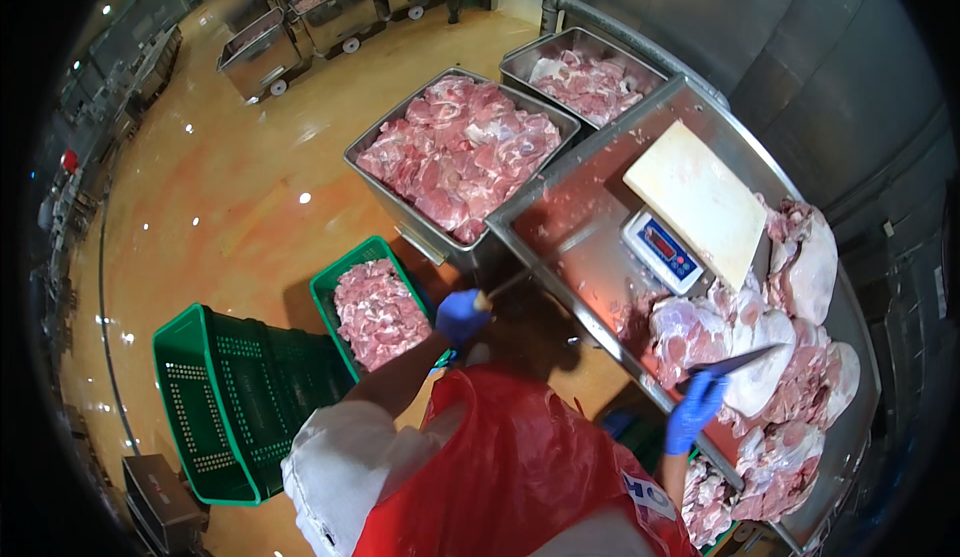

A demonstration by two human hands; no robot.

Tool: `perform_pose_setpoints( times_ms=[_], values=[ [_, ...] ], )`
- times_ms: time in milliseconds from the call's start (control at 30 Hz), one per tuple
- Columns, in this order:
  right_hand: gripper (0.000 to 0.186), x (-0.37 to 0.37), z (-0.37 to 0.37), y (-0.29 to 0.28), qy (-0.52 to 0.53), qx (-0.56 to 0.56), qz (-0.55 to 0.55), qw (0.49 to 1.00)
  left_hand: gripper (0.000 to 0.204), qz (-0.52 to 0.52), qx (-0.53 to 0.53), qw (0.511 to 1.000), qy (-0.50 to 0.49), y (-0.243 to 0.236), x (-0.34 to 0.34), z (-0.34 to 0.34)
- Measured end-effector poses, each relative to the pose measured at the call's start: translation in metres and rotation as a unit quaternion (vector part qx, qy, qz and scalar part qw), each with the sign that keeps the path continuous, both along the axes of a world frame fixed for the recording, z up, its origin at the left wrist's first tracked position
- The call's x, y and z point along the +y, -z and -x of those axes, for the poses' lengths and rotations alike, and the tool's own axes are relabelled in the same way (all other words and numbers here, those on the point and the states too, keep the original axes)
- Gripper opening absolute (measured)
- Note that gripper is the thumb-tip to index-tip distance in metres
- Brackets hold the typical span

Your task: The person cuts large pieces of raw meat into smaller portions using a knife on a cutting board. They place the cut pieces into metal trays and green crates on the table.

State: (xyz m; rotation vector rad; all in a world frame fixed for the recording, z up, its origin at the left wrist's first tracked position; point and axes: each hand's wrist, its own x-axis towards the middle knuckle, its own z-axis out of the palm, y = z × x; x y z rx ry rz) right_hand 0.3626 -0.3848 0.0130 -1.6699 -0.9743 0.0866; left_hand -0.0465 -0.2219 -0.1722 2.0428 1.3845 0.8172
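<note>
My blue-gloved left hand (460, 318) is closed on the pale handle of a thin rod (507, 287), below a large steel bin of meat (460, 152). My gloved right hand (697, 407) grips a broad-bladed knife (742, 361) above large cuts of meat (690, 337) on the steel table (560, 207). A digital scale (661, 250) sits on that table, with a white board (695, 197) over its far part. Left of my left hand, a green crate (372, 315) on the floor holds pink meat pieces.
Stacked green crates (210, 402) stand at the lower left. A second meat bin (590, 87) is behind the table, beside a pipe and metal wall (800, 57). Several wheeled bins (330, 22) stand across the wet floor. More meat (705, 497) lies low at my right.
</note>
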Motion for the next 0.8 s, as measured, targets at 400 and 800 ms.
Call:
perform_pose_setpoints(
  times_ms=[400, 800],
  values=[
    [0.016, 0.143, 0.066, -0.081, -0.083, 0.015, -0.119, 0.989, 0.014, -0.141, 0.004, 0.990, 0.018, -0.241, 0.016, -0.030],
    [0.020, 0.119, 0.054, 0.000, -0.186, -0.234, 0.070, 0.952, 0.018, -0.181, -0.044, 0.983, -0.003, -0.271, 0.017, -0.018]
  ],
)
